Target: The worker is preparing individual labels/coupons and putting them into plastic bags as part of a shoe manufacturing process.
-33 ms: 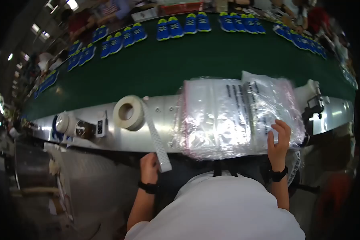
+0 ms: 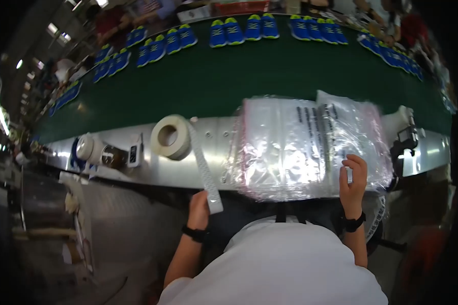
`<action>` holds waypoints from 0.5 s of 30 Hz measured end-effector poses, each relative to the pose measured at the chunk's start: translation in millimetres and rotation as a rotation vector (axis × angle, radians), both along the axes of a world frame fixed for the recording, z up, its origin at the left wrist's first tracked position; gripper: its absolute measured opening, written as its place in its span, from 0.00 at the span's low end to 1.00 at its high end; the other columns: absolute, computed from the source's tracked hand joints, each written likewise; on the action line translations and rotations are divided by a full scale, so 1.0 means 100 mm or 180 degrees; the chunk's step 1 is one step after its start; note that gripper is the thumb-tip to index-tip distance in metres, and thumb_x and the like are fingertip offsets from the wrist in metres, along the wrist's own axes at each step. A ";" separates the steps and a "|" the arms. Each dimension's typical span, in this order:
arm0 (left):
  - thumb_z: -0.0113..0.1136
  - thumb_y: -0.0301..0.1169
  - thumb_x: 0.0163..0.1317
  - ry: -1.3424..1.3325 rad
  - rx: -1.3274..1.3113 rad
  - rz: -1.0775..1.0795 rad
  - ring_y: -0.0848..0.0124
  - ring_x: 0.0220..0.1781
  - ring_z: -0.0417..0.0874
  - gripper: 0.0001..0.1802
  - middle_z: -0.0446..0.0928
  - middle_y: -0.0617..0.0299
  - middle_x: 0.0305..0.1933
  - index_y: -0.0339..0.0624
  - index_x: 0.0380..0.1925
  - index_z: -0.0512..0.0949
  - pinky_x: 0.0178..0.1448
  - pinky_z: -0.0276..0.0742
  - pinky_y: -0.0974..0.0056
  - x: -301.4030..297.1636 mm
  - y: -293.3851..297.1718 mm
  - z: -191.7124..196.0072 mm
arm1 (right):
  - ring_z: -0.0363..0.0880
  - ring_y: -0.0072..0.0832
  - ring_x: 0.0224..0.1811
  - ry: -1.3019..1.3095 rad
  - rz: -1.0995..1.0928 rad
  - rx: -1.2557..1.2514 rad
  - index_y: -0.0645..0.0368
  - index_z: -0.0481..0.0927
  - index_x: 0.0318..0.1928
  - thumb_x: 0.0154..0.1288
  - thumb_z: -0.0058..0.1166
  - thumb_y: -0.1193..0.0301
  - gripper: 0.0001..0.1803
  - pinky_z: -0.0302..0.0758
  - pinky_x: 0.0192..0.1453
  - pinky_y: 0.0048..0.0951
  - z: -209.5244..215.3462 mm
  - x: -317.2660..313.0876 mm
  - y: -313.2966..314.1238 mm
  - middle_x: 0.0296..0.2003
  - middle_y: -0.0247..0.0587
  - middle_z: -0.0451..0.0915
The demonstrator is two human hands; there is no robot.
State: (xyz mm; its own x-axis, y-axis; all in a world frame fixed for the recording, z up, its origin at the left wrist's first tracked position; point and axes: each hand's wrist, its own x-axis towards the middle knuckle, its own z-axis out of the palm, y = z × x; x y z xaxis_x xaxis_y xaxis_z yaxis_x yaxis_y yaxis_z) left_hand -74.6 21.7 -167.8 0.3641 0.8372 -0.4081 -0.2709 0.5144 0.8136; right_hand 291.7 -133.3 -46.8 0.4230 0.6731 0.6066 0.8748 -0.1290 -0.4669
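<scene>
A thick roll of white label tape (image 2: 171, 138) stands on the metal ledge, and its printed strip (image 2: 207, 175) hangs over the near edge. My left hand (image 2: 199, 209) is closed at the strip's edge near its loose end, seemingly pinching it; the fingertips are partly hidden. My right hand (image 2: 353, 184) hovers over the near right part of a stack of clear plastic bags (image 2: 280, 152), thumb and bent fingers apart. Dark print and pinkish side edges show on the bags. The top right bag (image 2: 348, 122) lies somewhat askew. A black band circles each wrist.
A white-capped bottle with brown contents (image 2: 99, 152) lies left of the roll, beside a small device with a dark display (image 2: 133, 155). A white-and-black device (image 2: 406, 134) stands right of the bags. Beyond the green belt (image 2: 198, 81), blue shoes (image 2: 225, 33) line the far side, where people sit.
The whole view has shifted slightly, with the ledge and shoes a little further right. Both hands keep nearly the same place by the strip and the bags.
</scene>
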 end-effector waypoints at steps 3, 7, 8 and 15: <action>0.48 0.36 0.65 0.0842 0.0194 -0.0836 0.74 0.35 0.77 0.16 0.76 0.59 0.36 0.33 0.42 0.73 0.42 0.72 0.69 0.30 -0.23 0.23 | 0.74 0.29 0.40 0.1905 0.0891 -0.0392 0.63 0.74 0.37 0.57 0.48 0.81 0.07 0.71 0.43 0.27 -0.09 -0.32 0.33 0.38 0.40 0.75; 0.43 0.41 0.67 0.0324 0.0189 -0.0429 0.76 0.33 0.76 0.19 0.75 0.62 0.34 0.34 0.43 0.73 0.36 0.71 0.71 0.58 -0.21 0.51 | 0.75 0.27 0.37 0.2484 0.2456 -0.1809 0.62 0.74 0.42 0.63 0.49 0.72 0.09 0.72 0.41 0.25 -0.13 -0.89 0.76 0.37 0.40 0.75; 0.40 0.44 0.68 0.0188 0.0141 -0.0512 0.78 0.27 0.74 0.21 0.73 0.65 0.28 0.37 0.37 0.74 0.30 0.68 0.73 0.65 -0.21 0.60 | 0.75 0.29 0.37 0.2583 0.2738 -0.1902 0.64 0.73 0.43 0.63 0.49 0.71 0.11 0.72 0.42 0.25 -0.13 -1.04 0.85 0.37 0.42 0.75; 0.53 0.40 0.62 0.1971 0.1700 -0.0125 0.77 0.23 0.71 0.15 0.71 0.61 0.25 0.37 0.30 0.72 0.27 0.68 0.71 0.71 -0.17 0.69 | 0.71 0.20 0.31 0.3742 0.2465 -0.2230 0.65 0.74 0.40 0.62 0.50 0.71 0.10 0.68 0.35 0.24 -0.24 -1.26 1.09 0.27 0.36 0.74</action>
